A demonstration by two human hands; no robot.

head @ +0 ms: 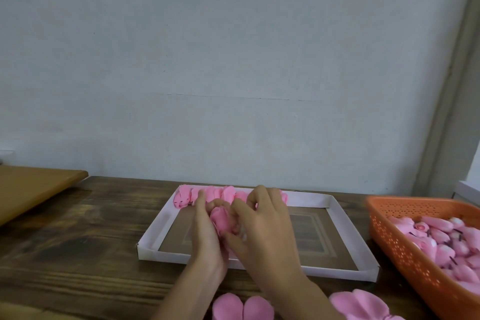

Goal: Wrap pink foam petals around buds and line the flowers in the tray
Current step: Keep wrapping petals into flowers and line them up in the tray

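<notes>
Here, in the head view, I see the left hand (pixel 206 234) and the right hand (pixel 267 228) together over the white tray (pixel 159 223). Both have their fingers curled round one pink foam flower (pixel 220 221), a little blurred, which they hold between them just in front of the row of pink flowers (pixel 207 193) lying along the far wall of the tray. To the right of the tray stands the orange basket (pixel 389 241) with many buds (pixel 441 240) inside, and loose pink petals (pixel 242 308) lie on the wooden table (pixel 78 228) at the near edge, beside the forearms.
</notes>
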